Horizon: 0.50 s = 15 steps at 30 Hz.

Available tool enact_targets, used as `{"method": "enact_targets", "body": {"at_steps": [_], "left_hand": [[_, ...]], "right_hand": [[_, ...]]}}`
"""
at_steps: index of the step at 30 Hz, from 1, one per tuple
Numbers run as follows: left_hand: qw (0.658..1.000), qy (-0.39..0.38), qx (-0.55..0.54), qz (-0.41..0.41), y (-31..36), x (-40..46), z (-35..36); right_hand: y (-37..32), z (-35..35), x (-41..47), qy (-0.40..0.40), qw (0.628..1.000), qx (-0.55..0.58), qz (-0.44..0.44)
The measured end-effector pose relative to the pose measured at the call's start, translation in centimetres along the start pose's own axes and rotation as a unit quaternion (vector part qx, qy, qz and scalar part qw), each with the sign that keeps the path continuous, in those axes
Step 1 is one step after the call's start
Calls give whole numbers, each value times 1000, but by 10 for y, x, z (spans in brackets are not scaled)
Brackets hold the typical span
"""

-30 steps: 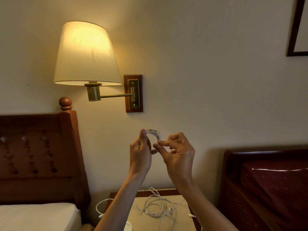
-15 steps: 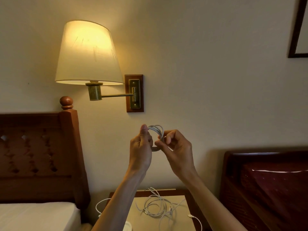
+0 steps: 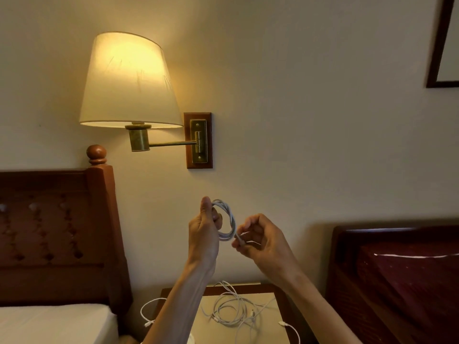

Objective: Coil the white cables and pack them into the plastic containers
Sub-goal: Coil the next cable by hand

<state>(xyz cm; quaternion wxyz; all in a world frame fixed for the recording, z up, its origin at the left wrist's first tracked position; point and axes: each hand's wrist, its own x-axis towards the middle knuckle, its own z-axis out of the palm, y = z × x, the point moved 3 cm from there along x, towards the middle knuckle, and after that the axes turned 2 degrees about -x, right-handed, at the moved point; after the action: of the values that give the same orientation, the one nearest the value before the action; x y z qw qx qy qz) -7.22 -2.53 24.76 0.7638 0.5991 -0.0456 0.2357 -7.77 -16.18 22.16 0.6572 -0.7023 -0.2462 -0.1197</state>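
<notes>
A small round coil of white cable (image 3: 228, 220) is held up in front of the wall. My left hand (image 3: 203, 234) pinches the coil's left side between thumb and fingers. My right hand (image 3: 260, 240) grips the cable's free end at the coil's lower right. Below them, a loose tangle of white cables (image 3: 233, 311) lies on the bedside table (image 3: 268, 326), with ends hanging over both sides. A small white rim shows at the bottom edge by my left forearm; I cannot tell whether it is a container.
A lit wall lamp (image 3: 129, 80) on a brass arm hangs above left. A wooden headboard (image 3: 57, 232) and white mattress (image 3: 52, 324) are at left. A dark red bed (image 3: 402, 276) is at right. A picture frame (image 3: 442, 45) hangs top right.
My right hand has moved from the coil's middle down to its lower right and now pulls the cable's end. The coil has grown more open and round. The left hand barely moved.
</notes>
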Motion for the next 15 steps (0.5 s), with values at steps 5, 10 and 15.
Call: {"method": "enact_targets", "body": {"at_steps": [5,10,15], "left_hand": [[999,-43,-5,-20,-9,-5,4],[989,-106,73,-69,-23,-4,-21],[972,-176,154,-23,-20,3,-44]], "right_hand": [[-2,7,2,62,998,-21,-17],[12,-16,14,84,992,-95,-17],[7,-27,30,-103,957,-269,-22]]}}
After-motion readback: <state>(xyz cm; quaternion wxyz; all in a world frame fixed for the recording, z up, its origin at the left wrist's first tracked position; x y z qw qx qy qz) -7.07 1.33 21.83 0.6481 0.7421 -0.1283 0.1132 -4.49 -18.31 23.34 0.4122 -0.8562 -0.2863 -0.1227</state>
